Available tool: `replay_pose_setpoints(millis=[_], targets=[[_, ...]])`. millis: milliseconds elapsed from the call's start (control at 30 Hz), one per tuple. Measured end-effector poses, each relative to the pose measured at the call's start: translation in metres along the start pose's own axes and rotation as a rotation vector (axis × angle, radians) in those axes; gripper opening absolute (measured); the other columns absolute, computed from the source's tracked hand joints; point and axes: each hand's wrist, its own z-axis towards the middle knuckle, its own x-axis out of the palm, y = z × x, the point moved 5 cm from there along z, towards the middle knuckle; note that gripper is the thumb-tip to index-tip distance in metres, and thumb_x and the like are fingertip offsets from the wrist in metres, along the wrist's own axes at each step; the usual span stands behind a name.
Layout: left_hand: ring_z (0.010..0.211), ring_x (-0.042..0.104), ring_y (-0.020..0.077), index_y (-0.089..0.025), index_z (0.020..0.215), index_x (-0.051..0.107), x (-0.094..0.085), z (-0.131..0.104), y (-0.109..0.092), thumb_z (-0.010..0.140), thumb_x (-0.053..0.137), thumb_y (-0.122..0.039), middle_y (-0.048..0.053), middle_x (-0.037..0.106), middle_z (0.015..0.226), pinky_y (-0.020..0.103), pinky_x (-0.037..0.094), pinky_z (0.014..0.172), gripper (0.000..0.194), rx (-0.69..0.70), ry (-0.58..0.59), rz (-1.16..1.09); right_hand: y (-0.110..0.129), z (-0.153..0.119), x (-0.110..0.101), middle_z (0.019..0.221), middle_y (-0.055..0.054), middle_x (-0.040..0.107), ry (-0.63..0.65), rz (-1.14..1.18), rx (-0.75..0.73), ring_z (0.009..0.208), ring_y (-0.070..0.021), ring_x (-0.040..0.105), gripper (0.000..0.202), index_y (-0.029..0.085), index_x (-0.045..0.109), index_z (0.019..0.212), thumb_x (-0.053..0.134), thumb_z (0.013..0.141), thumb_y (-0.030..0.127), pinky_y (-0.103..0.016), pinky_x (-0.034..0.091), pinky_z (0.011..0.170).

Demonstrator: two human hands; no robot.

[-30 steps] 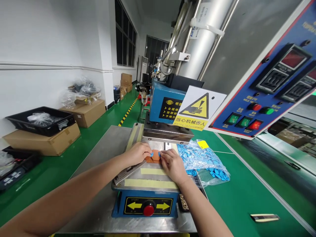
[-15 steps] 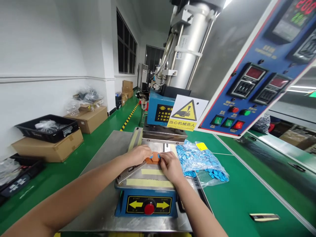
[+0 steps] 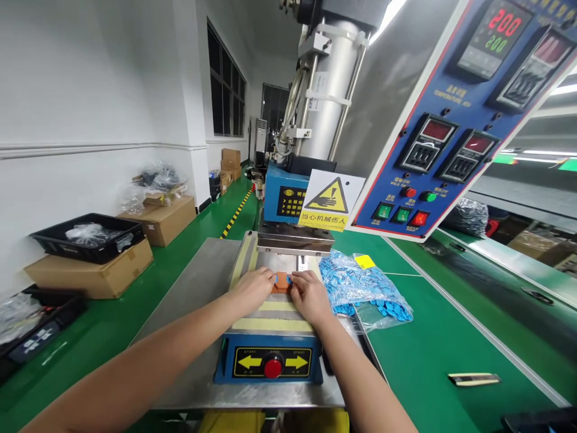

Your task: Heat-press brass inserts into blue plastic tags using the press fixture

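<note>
An orange-brown block [image 3: 282, 283] lies on the machine's flat bed, below the raised metal press head [image 3: 295, 242]. My left hand [image 3: 256, 288] is at its left end, its fingertips closed on a small blue piece [image 3: 276, 278]. At the other end my right hand [image 3: 310, 296] pinches another small blue piece [image 3: 289, 279] against the block. The fingers partly cover both pieces, so their full shape is hidden. Pale yellow tape strips [image 3: 273, 325] cross the bed in front of the hands.
A clear bag of blue pieces [image 3: 360, 285] sits right of the bed. In front is a red button [image 3: 273, 365] on a blue base. A hand-warning sign [image 3: 332, 199] hangs beside the slanted control panel [image 3: 421, 156]. A cutter-like tool [image 3: 474, 379] lies on the green table.
My left hand has shifted and lies flatter along the bed; the grey metal bar seen beneath it earlier no longer shows. The block looks straighter. The camera view has shifted slightly.
</note>
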Motion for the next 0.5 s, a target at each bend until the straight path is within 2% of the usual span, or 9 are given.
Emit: replay_pose_setpoints(millis=[233,300,367,433,500], targets=[[0.095,0.056,0.0258,-0.016,0.1,0.065,-0.001,0.0,-0.002,0.087,0.039,-0.011,0.012,0.064,0.096,0.034,0.045,0.079,0.029,0.004,0.016,0.037,-0.001,-0.002,0.002,0.107,-0.005,0.068,0.001,0.015,0.015,0.1,-0.022,0.057,0.028,0.023,0.068,0.103,0.051,0.082,0.015,-0.036,0.05,0.086],[0.099,0.055,0.027,-0.015,0.104,0.064,-0.006,-0.003,-0.004,0.089,0.04,-0.017,0.012,0.064,0.102,0.037,0.045,0.083,0.029,-0.017,0.016,0.028,-0.003,-0.005,-0.002,0.11,-0.006,0.067,-0.018,0.062,0.008,0.102,-0.0217,0.057,0.03,0.022,0.066,0.108,0.052,0.082,0.017,-0.037,0.05,0.088],[0.107,0.053,0.0289,-0.014,0.114,0.06,-0.013,-0.009,-0.008,0.088,0.046,-0.021,0.013,0.061,0.113,0.039,0.044,0.088,0.031,-0.097,-0.003,0.031,-0.008,-0.014,-0.013,0.113,-0.006,0.066,-0.081,0.118,0.034,0.105,-0.0216,0.057,0.033,0.022,0.064,0.113,0.051,0.082,0.019,-0.038,0.049,0.09],[0.114,0.049,0.0308,-0.013,0.123,0.055,-0.018,-0.02,-0.021,0.086,0.051,-0.023,0.014,0.057,0.123,0.042,0.042,0.092,0.038,-0.179,-0.059,0.038,-0.019,-0.031,-0.029,0.113,-0.007,0.065,-0.167,0.15,0.099,0.106,-0.0218,0.057,0.033,0.022,0.063,0.114,0.047,0.085,0.02,-0.039,0.049,0.089],[0.117,0.046,0.0296,-0.014,0.126,0.052,-0.016,-0.031,-0.05,0.087,0.048,-0.02,0.013,0.054,0.127,0.044,0.039,0.097,0.039,-0.142,-0.126,0.004,-0.034,-0.056,-0.045,0.109,-0.008,0.066,-0.218,0.133,0.17,0.103,-0.0225,0.058,0.031,0.022,0.065,0.109,0.044,0.087,0.022,-0.04,0.049,0.087]])
